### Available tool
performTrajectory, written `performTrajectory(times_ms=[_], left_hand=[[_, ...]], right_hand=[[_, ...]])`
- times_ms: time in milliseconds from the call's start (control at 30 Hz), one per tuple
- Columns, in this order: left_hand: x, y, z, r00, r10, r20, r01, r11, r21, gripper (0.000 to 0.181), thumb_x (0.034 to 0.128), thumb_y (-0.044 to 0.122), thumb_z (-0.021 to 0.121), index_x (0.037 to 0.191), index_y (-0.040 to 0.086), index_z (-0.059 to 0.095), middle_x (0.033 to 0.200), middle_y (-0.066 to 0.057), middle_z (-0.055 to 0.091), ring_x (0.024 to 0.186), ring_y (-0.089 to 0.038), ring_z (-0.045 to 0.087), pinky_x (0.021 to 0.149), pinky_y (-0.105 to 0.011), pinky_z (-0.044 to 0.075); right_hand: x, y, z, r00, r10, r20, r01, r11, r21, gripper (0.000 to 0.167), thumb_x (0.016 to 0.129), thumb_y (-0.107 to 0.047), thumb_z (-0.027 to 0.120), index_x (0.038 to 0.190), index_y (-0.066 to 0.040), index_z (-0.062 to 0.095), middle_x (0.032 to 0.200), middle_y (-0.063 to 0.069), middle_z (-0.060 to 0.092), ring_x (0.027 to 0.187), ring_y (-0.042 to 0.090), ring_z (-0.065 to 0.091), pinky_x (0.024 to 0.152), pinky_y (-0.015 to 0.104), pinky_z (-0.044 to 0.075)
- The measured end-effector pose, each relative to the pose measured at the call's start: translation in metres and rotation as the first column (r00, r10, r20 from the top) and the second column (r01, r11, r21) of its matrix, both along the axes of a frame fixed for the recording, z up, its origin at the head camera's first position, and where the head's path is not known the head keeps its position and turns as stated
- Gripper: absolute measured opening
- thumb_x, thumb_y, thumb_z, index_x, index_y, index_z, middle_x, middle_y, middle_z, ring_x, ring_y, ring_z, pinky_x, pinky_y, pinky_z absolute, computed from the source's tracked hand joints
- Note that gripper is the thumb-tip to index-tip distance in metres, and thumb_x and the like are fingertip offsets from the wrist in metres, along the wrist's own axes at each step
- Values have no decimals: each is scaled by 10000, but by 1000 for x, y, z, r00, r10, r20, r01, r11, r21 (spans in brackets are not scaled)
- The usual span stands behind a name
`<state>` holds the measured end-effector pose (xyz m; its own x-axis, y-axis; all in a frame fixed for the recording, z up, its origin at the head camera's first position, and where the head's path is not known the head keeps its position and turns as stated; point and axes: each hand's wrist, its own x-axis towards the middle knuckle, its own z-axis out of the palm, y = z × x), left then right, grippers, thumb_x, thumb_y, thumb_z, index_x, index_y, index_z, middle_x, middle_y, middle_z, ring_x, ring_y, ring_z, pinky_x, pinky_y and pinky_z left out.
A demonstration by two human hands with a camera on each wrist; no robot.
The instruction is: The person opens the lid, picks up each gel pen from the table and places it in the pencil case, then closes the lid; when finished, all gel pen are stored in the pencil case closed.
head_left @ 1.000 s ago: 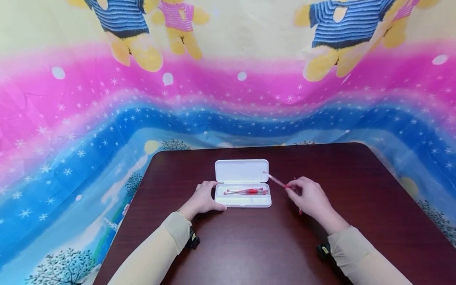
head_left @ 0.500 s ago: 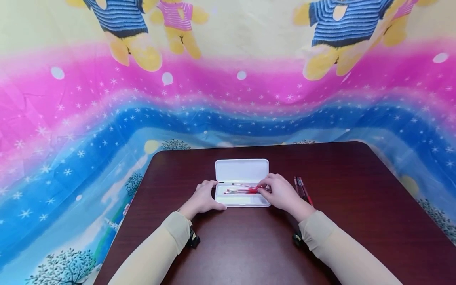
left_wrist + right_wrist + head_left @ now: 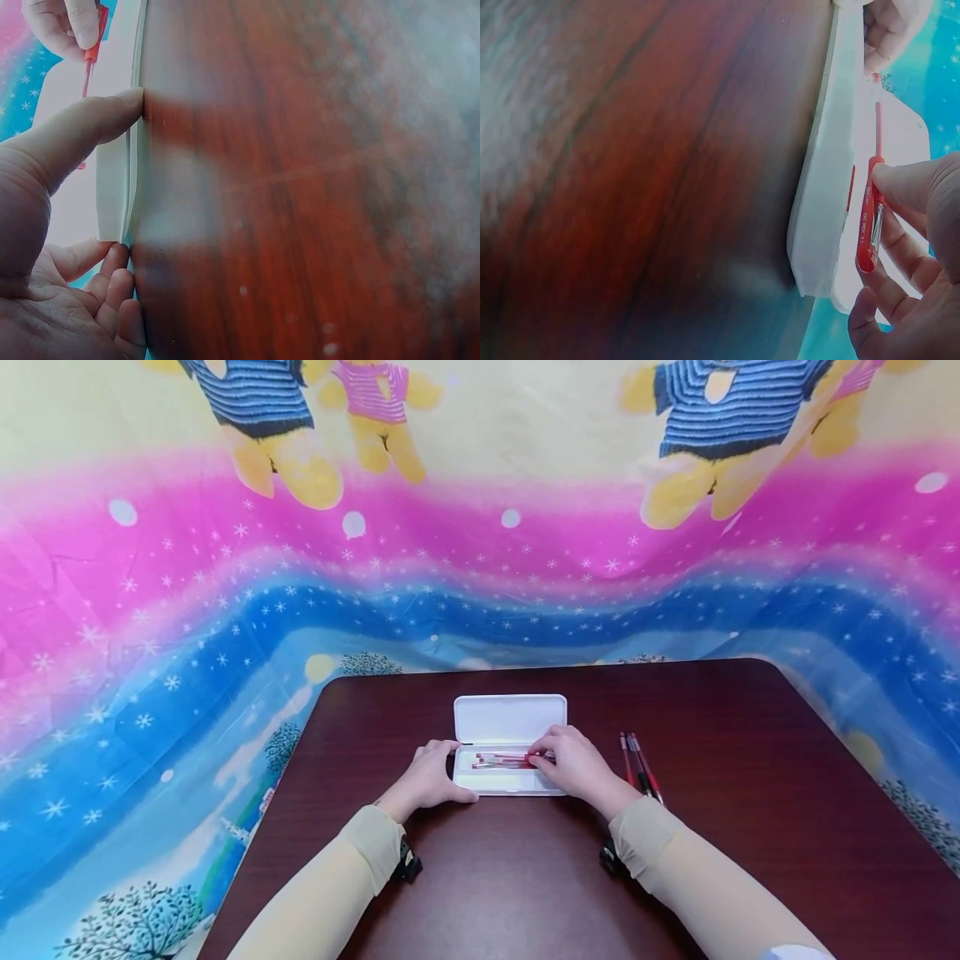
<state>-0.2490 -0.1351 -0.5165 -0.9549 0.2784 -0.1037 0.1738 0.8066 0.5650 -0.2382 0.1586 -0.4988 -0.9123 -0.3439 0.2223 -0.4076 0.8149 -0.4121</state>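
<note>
Your right hand [image 3: 576,767] has brought the slim red-gripped pen [image 3: 868,217] left into the open white rectangular case [image 3: 498,784], pinching it beside red-tipped pens [image 3: 495,762], while your left hand [image 3: 427,779] grips the case's left end, so it seems nearly stowed.

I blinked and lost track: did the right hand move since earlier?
Yes, the right hand moved left, from beside the white pencil case to over its right end.
</note>
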Motion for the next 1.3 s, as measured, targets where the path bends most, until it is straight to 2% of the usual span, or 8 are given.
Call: performTrajectory(times_ms=[233, 500, 667, 900, 967, 1067, 1133, 1300], left_hand=[[0, 0, 0, 1000, 4, 0, -4, 1000, 3, 1062, 708, 469, 1017, 1571, 68, 545, 1547, -178, 568, 1427, -380, 471, 1211, -513, 470], [1, -1, 0, 1000, 3, 4, -3, 1000, 0, 1062, 712, 473, 1017, 1571, 64, 544, 1541, -178, 571, 1421, -377, 475, 1211, -512, 470], [1, -1, 0, 1000, 6, 8, -6, 1000, 1, 1059, 715, 477, 1016, 1571, 71, 543, 1545, -174, 567, 1425, -371, 470, 1211, -510, 470], [2, 0, 1, 1000, 3, 6, -3, 1000, -4, 1054, 718, 472, 1015, 1572, 70, 544, 1550, -178, 565, 1427, -375, 473, 1211, -516, 471], [2, 0, 1, 1000, 2, 6, -2, 1000, -2, 1053, 720, 468, 1015, 1571, 66, 544, 1550, -180, 565, 1428, -376, 473, 1211, -521, 470], [2, 1, 2, 1000, 3, 15, -3, 1000, 2, 1049, 724, 465, 1016, 1573, 70, 541, 1550, -173, 563, 1425, -369, 471, 1206, -525, 473], [2, 1, 1, 1000, 4, 20, -5, 1000, 7, 1045, 726, 462, 1016, 1572, 75, 541, 1545, -166, 563, 1418, -361, 470, 1198, -526, 478], [3, -1, 2, 1000, 10, 25, -10, 1000, 14, 1037, 728, 460, 1016, 1570, 82, 541, 1544, -160, 561, 1414, -354, 466, 1192, -522, 482]], right_hand=[[-1, -5, -5, 1000, -4, 19, 4, 1000, 6, 78, 988, -213, 824, 1041, -190, 877, 995, 6, 726, 999, 240, 637, 934, 451, 541], [1, -4, -6, 999, -23, 46, 24, 1000, -6, 160, 998, -240, 814, 1127, -158, 861, 1050, 27, 737, 1053, 254, 648, 982, 475, 550], [3, 5, -4, 996, -54, 67, 56, 998, -17, 193, 997, -249, 816, 1162, -153, 847, 1085, 39, 742, 1054, 249, 637, 958, 470, 569], [9, 29, -3, 992, -124, 35, 126, 989, -71, 227, 1002, -264, 811, 1192, -141, 828, 1109, 69, 748, 1026, 266, 674, 958, 512, 574], [13, 40, -1, 985, -167, 34, 169, 981, -92, 256, 1003, -270, 808, 1218, -131, 819, 1147, 96, 752, 1062, 298, 691, 1043, 578, 547], [22, 60, 1, 972, -233, 39, 236, 966, -109, 314, 1016, -290, 784, 1273, -110, 794, 1230, 153, 741, 1106, 352, 700, 1069, 641, 526], [28, 77, 3, 957, -285, 49, 289, 952, -102, 363, 1029, -321, 762, 1315, -98, 771, 1279, 189, 722, 1063, 389, 723, 1076, 668, 511], [40, 117, 7, 908, -401, 121, 411, 909, -74, 451, 1052, -369, 720, 1350, -30, 722, 1238, 249, 725, 982, 409, 718, 910, 604, 563]])
